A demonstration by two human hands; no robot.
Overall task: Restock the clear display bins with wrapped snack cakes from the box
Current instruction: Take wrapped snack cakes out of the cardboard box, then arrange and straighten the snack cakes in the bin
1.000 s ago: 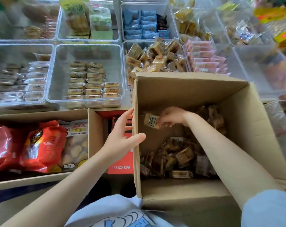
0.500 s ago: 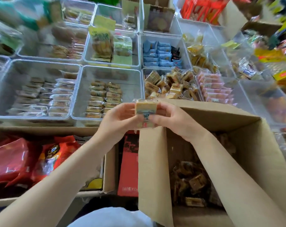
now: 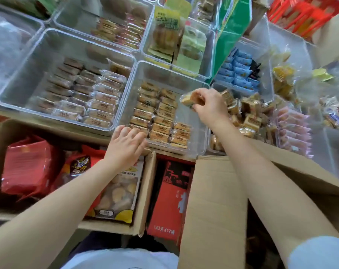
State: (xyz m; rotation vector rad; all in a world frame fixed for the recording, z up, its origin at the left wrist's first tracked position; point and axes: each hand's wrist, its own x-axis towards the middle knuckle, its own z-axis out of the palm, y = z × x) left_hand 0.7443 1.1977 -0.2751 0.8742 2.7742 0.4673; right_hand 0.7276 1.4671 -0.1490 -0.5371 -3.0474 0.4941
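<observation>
My right hand (image 3: 210, 106) pinches a wrapped snack cake (image 3: 190, 100) above the right side of a clear display bin (image 3: 200, 136). That bin holds neat rows of wrapped cakes (image 3: 159, 115) on its left and middle. At the bin's near left corner my left hand (image 3: 126, 144) rests with fingers spread, touching the front cakes and the rim. The brown cardboard box (image 3: 213, 200) stands at the lower right, under my right forearm; its contents are hidden from here.
A clear bin (image 3: 15, 90) of pale wrapped cakes (image 3: 87, 100) sits to the left, a heaped bin of cakes (image 3: 246, 111) to the right. Behind lie further bins of green and blue packets. Below, an open carton (image 3: 143, 206) holds red bags, beside a red box (image 3: 168, 199).
Both hands held the cake in front of me half a second ago. Now my right hand has carried it forward over the bin, and my left hand has dropped to the bin's near corner.
</observation>
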